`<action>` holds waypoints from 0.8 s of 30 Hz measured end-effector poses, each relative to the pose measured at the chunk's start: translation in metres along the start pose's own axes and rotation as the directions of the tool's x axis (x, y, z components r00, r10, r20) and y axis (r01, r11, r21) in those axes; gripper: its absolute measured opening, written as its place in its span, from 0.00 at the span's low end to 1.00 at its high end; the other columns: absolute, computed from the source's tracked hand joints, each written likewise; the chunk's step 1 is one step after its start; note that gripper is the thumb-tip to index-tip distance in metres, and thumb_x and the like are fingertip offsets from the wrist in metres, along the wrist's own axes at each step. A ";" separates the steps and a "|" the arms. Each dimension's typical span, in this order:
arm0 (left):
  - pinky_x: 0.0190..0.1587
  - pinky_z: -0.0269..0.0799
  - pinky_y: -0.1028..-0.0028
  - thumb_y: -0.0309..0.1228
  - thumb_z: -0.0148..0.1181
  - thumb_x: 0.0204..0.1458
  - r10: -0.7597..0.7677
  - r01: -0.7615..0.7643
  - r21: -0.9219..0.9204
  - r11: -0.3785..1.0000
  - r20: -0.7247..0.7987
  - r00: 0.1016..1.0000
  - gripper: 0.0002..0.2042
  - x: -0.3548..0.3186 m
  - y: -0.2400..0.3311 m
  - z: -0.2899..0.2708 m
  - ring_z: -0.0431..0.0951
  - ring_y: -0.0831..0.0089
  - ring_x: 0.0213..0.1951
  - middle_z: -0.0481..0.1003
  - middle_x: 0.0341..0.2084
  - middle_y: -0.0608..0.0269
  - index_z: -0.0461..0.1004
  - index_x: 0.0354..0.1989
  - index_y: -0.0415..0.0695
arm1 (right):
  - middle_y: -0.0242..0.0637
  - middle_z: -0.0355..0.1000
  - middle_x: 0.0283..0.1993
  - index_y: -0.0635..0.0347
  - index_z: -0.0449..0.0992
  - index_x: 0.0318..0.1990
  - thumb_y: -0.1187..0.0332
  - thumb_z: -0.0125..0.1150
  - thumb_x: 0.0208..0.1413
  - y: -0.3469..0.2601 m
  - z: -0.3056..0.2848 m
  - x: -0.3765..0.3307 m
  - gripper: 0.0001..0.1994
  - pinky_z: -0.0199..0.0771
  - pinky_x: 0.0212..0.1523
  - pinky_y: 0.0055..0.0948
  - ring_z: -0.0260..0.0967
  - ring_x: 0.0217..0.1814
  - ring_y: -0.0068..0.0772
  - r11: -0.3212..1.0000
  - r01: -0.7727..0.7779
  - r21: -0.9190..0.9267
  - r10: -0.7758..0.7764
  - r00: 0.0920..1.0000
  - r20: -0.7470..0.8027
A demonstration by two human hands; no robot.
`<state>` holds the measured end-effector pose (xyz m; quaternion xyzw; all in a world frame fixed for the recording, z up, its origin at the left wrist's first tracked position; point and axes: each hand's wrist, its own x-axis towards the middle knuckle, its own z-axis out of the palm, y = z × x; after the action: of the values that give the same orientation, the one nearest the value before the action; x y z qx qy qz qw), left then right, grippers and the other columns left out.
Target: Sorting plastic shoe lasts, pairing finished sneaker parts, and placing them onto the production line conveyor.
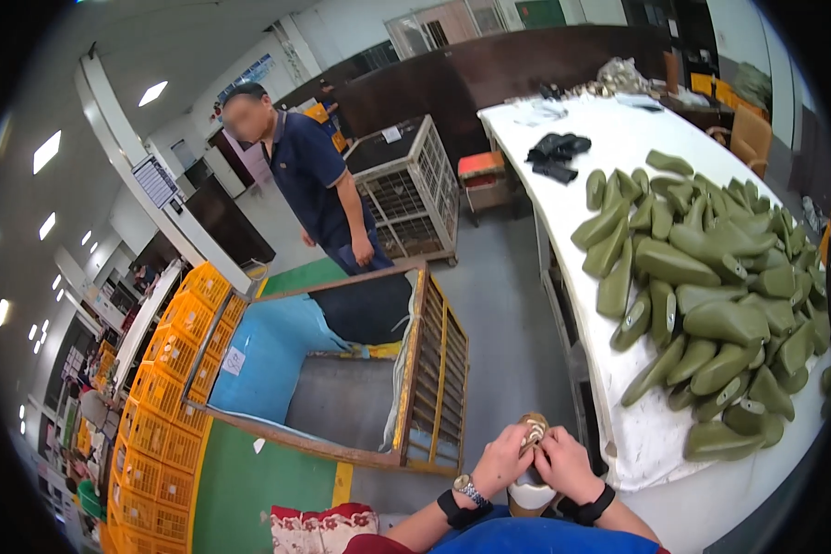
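In front of my body, my left hand (502,463) and my right hand (564,464) close together on what looks like a tan and white shoe (530,492). Its upper end, brown with pale bands, shows between my fingertips; my hands cover much of the rest. Fingers of both hands are bent and pinch it close to each other. A watch and a black band circle my left wrist, and a black band is on my right wrist. Right of my hands, a large heap of olive-green shoe lasts (702,286) lies on the white-covered table (563,222).
A blue-lined metal cage cart (342,452) stands ahead to the left, near a person in dark blue (309,175). Beyond is another cage cart (415,203). Orange crates (157,452) line the left. Black cloth or gloves (556,155) lie on the table. A floral cushion (323,531) sits beside me.
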<state>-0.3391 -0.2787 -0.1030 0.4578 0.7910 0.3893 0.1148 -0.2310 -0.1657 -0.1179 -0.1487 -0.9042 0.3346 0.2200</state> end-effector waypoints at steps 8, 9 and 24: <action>0.37 0.73 0.63 0.30 0.57 0.47 0.136 -0.136 0.013 0.991 0.008 0.991 0.12 0.013 -0.003 0.014 0.75 0.52 0.36 0.73 0.36 0.52 0.71 0.40 0.41 | 0.40 0.67 0.36 0.60 0.72 0.32 0.69 0.58 0.48 0.007 -0.013 -0.002 0.06 0.71 0.36 0.38 0.68 0.36 0.44 0.998 0.054 0.030 -0.052 0.997 -0.061; 0.37 0.73 0.63 0.30 0.56 0.47 0.123 -0.124 0.030 0.992 0.040 0.992 0.12 0.014 -0.003 0.016 0.75 0.52 0.36 0.73 0.36 0.51 0.71 0.40 0.41 | 0.41 0.67 0.37 0.60 0.72 0.32 0.69 0.57 0.48 0.008 -0.014 -0.004 0.06 0.70 0.36 0.39 0.68 0.37 0.45 1.000 0.019 0.017 -0.019 0.999 -0.045; 0.35 0.69 0.72 0.32 0.49 0.53 -0.407 0.578 0.376 0.724 -0.442 0.799 0.09 -0.177 -0.184 -0.234 0.73 0.74 0.32 0.73 0.27 0.63 0.74 0.31 0.40 | 0.45 0.65 0.37 0.64 0.70 0.34 0.69 0.54 0.51 0.012 -0.003 0.001 0.07 0.70 0.39 0.41 0.67 0.38 0.48 0.995 0.102 0.021 -0.104 0.974 0.203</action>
<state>-0.4836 -0.5932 -0.1101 0.1693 0.9645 0.1992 -0.0389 -0.2290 -0.1547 -0.1241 -0.0655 -0.9266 0.3411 0.1441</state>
